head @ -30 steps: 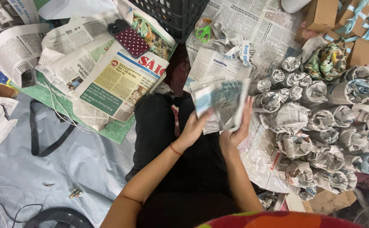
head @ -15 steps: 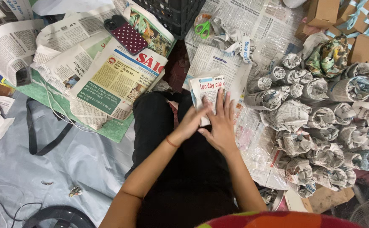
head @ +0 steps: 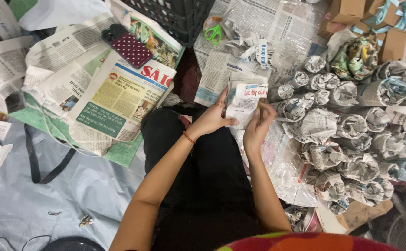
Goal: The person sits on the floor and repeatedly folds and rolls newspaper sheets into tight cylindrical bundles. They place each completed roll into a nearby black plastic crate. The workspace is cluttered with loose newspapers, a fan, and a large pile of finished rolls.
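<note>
Both my hands hold a folded piece of newspaper (head: 245, 101) wrapped around something over my lap. My left hand (head: 211, 117) grips its left edge, thumb pressed on the paper. Its right side is pinched by my right hand (head: 257, 128), and a brown bit of the wrapped thing shows at the fingertips. What is inside the paper is mostly hidden. I sit on the floor in black trousers (head: 203, 162).
Several newspaper-wrapped bundles (head: 351, 125) are packed in rows to my right. Green-handled scissors (head: 214, 32) lie on spread newspaper ahead. A dotted dark-red pouch (head: 129, 48) rests on newspapers at the left, a black crate (head: 175, 16) behind, brown ribboned boxes (head: 384, 21) top right.
The paper was first held up loose, then pressed flat under both palms. Now both hands have lifted it and fold it around the thing.
</note>
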